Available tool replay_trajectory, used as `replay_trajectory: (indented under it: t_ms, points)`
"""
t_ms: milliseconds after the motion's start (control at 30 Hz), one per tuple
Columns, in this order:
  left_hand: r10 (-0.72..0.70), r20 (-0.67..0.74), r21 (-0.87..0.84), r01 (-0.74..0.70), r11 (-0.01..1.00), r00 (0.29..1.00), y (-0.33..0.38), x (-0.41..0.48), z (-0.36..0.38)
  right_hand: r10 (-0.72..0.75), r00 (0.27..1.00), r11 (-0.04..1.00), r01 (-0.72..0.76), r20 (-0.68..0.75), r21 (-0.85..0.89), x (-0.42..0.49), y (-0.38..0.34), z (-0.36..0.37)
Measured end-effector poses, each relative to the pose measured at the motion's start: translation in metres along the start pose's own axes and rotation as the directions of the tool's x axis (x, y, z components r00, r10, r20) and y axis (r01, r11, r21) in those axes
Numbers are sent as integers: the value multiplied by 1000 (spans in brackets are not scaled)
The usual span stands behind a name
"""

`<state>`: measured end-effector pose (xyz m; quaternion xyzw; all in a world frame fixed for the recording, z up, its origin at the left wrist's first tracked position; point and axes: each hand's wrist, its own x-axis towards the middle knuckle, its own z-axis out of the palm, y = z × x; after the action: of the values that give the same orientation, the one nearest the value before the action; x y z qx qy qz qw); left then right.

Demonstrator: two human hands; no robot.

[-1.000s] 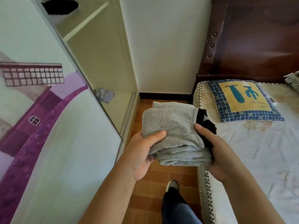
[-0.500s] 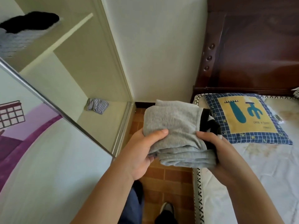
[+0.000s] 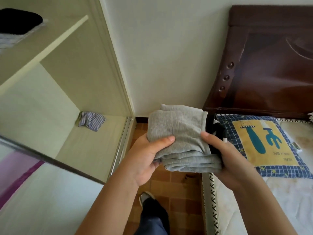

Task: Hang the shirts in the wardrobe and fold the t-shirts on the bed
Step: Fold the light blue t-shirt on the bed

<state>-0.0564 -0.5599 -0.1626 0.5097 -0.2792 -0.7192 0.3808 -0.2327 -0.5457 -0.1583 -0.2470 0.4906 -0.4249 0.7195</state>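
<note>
Folded grey t-shirts, a black garment tucked at their right edge, sit mid-frame, gripped by the left hand and right hand, between the open wardrobe at left and the bed at right.

arms: bare forearms, both of em | hands: left hand + right hand, bare | legs: dark navy-blue cloth trousers | foot: pale grey-toed shoe
</note>
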Motion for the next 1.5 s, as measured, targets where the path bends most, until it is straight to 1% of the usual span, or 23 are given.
replay_trajectory:
  t_ms: [133,267,367,467,533,600,667,767,900,1067,1200,1367,1500]
  points:
    - [76,-39,-63,-79,995,996,54,47,-44,-2,998,991,10,55,-134,72,-37,52]
    - [157,-82,-99,-165,981,984,108,78,-85,2,991,980,24,134,-197,138,-67,106]
    - [221,-118,-86,-232,969,968,143,97,-107,-8,983,977,47,184,-209,179,-82,137]
    - [268,-177,-63,-282,957,947,168,114,-121,-14,978,982,53,209,-183,213,-93,161]
    - [294,-217,-78,-317,945,931,181,124,-130,2,966,980,49,260,-192,235,-102,175]
    - [307,-265,-117,-347,931,914,193,134,-140,30,952,970,45,303,-239,259,-109,188]
    - [292,-326,-163,-357,920,899,202,147,-149,57,941,957,43,333,-286,283,-116,199]
    - [284,-413,-154,-374,915,865,216,172,-156,102,913,939,43,395,-342,323,-131,212]
    - [282,-566,-180,-450,875,775,242,209,-153,168,855,914,51,491,-401,379,-164,229]
    - [288,-707,-188,-564,804,646,280,242,-147,249,751,886,79,612,-458,437,-208,260]
    - [250,-814,-175,-632,755,524,291,255,-150,322,646,874,78,692,-479,471,-214,290]
    - [232,-876,-128,-668,733,423,300,256,-167,394,525,870,52,754,-491,492,-204,320]
    - [227,-903,-99,-690,717,365,312,258,-190,422,472,860,61,774,-506,509,-200,352]
